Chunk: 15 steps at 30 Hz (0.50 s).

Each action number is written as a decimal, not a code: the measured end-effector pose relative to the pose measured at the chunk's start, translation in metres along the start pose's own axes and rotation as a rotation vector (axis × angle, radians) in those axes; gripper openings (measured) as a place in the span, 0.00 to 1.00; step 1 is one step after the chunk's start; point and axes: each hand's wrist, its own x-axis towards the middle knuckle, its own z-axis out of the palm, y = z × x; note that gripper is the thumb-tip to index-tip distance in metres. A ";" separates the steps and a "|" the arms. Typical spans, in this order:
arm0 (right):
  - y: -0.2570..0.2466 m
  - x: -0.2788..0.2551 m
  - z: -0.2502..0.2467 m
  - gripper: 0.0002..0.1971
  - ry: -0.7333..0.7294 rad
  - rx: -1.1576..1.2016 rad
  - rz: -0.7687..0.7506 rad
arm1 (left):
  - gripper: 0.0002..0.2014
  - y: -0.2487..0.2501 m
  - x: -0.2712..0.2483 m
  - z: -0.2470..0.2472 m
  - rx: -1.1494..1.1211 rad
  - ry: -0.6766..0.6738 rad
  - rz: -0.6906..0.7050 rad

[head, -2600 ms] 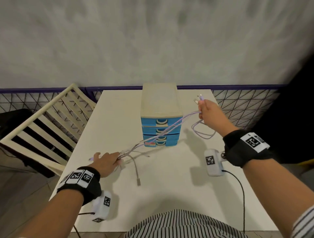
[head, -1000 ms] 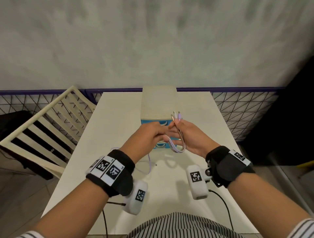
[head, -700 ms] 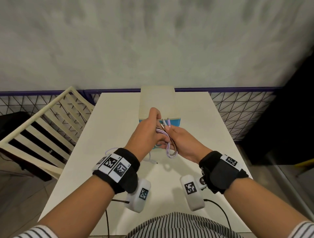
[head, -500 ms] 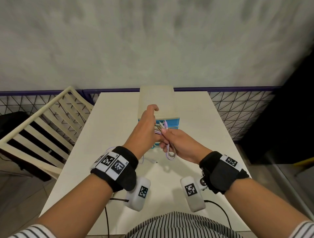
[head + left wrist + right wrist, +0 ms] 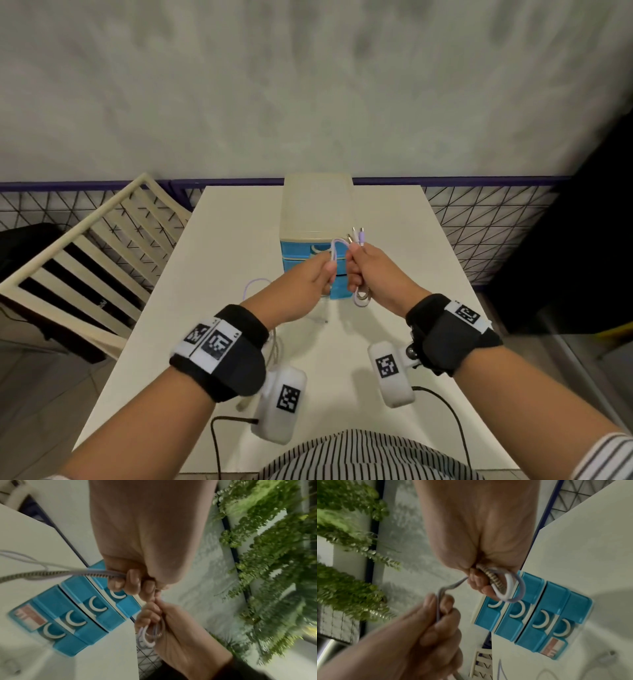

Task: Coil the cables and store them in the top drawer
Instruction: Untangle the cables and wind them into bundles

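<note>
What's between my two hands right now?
A short arched span of the thin lilac cables bridges the left hand and right hand; head view shows it.

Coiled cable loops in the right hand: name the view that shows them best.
The right wrist view: the coiled cable loops hang in plain sight below the right hand, braided and white strands distinct. The left wrist view shows them blurred inside the curled fingers. The head view shows only a small loop under the fist.

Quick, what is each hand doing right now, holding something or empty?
Left hand: closed, gripping the cables where they run toward the right hand.
Right hand: closed, holding the coiled loops of the cables.
</note>
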 end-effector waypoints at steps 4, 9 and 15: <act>0.002 -0.001 0.016 0.23 -0.045 -0.021 0.025 | 0.16 0.013 -0.001 0.011 0.168 0.016 0.047; -0.004 -0.012 0.025 0.40 -0.222 0.160 0.118 | 0.11 0.018 0.000 0.007 0.304 -0.038 -0.038; -0.002 -0.008 0.019 0.25 -0.212 0.192 0.114 | 0.18 0.020 0.001 0.009 0.299 -0.086 -0.011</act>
